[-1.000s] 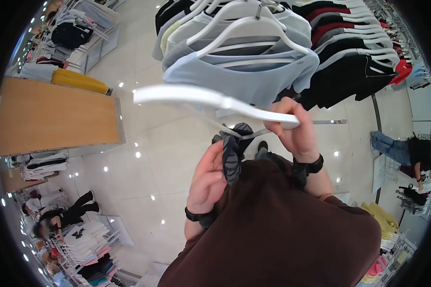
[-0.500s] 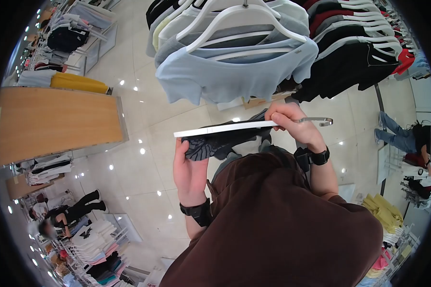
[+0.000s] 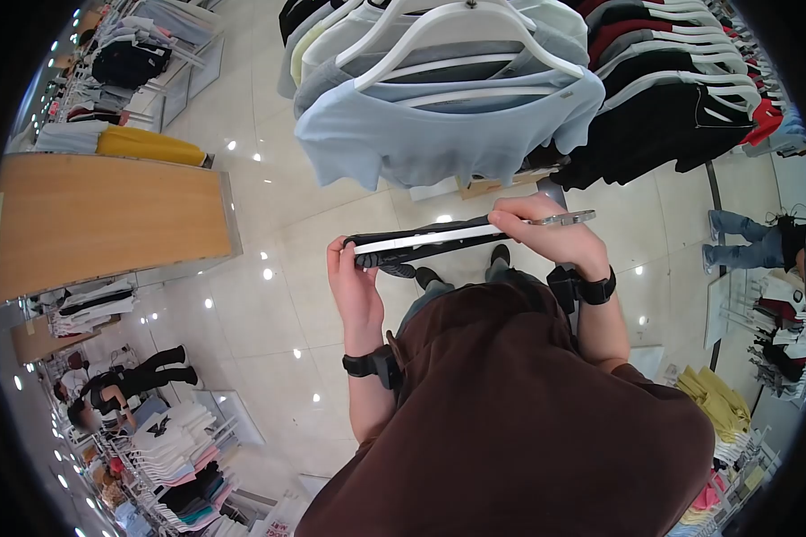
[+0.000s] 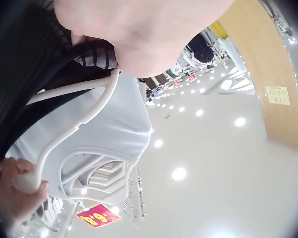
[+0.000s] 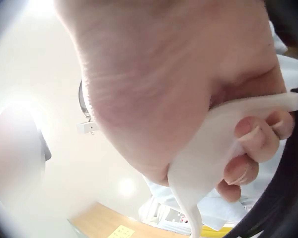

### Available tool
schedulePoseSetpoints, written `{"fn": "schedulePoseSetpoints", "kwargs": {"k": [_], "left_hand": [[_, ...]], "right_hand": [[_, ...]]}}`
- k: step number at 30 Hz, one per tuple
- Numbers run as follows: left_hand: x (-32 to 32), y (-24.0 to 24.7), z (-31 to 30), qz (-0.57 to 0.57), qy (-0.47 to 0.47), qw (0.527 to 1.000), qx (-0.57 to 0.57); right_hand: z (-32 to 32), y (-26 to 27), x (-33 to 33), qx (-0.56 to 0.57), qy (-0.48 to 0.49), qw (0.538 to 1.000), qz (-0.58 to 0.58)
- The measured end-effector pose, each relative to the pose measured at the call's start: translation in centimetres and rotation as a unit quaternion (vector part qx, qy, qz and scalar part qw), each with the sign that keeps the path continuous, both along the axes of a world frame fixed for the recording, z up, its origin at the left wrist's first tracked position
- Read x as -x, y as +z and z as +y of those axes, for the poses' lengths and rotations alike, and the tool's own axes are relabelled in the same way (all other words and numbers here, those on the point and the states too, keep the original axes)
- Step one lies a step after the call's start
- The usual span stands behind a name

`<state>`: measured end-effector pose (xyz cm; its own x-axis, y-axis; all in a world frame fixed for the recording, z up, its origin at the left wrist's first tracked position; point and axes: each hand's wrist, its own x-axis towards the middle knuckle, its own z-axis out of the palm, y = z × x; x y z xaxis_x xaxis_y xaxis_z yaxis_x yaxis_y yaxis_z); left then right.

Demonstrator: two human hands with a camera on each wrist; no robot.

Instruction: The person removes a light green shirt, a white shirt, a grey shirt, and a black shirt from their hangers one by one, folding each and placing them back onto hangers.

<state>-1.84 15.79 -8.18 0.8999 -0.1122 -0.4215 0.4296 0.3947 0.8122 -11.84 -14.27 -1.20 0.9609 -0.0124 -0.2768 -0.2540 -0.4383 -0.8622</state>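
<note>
We grip white hanger (image 3: pixel 430 239) near hook (image 3: pixel 580 217), right hand (image 3: pixel 560 240); left hand (image 3: pixel 356 291) pinches dark garment (image 3: pixel 387 260) at hanger's end. Blue top (image 3: pixel 448 134) beyond hanger.

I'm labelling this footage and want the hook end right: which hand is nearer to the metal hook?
Right. The right hand grips the white hanger close beside the metal hook; the left hand is at the hanger's opposite end.

Bright, even store lighting leaves white glare spots on the glossy floor (image 3: pixel 287 313). All views curve and darken at the edges; the right wrist view looks hazy and overexposed at left.
</note>
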Motion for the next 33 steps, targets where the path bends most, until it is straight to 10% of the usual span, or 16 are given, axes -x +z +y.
{"fn": "schedulePoseSetpoints", "kwargs": {"k": [4, 7, 22, 33], "left_hand": [[0.4, -2.2, 0.4, -0.081, 0.015, 0.988, -0.131], [1.1, -0.7, -0.1, -0.234, -0.082, 0.841, -0.481], [2.4, 3.5, -2.2, -0.264, -0.251, 0.815, -0.451], [1.4, 4.9, -1.4, -0.483, -0.257, 0.699, -0.46]], "right_hand": [[0.2, 0.2, -0.1, 0.021, 0.0, 0.998, 0.055], [0.3, 0.1, 0.1, 0.021, -0.008, 0.999, 0.028], [2.1, -0.8, 0.0, 0.11, 0.019, 0.993, 0.039], [3.1, 1.9, -0.6, 0.016, 0.002, 0.999, -0.033]]}}
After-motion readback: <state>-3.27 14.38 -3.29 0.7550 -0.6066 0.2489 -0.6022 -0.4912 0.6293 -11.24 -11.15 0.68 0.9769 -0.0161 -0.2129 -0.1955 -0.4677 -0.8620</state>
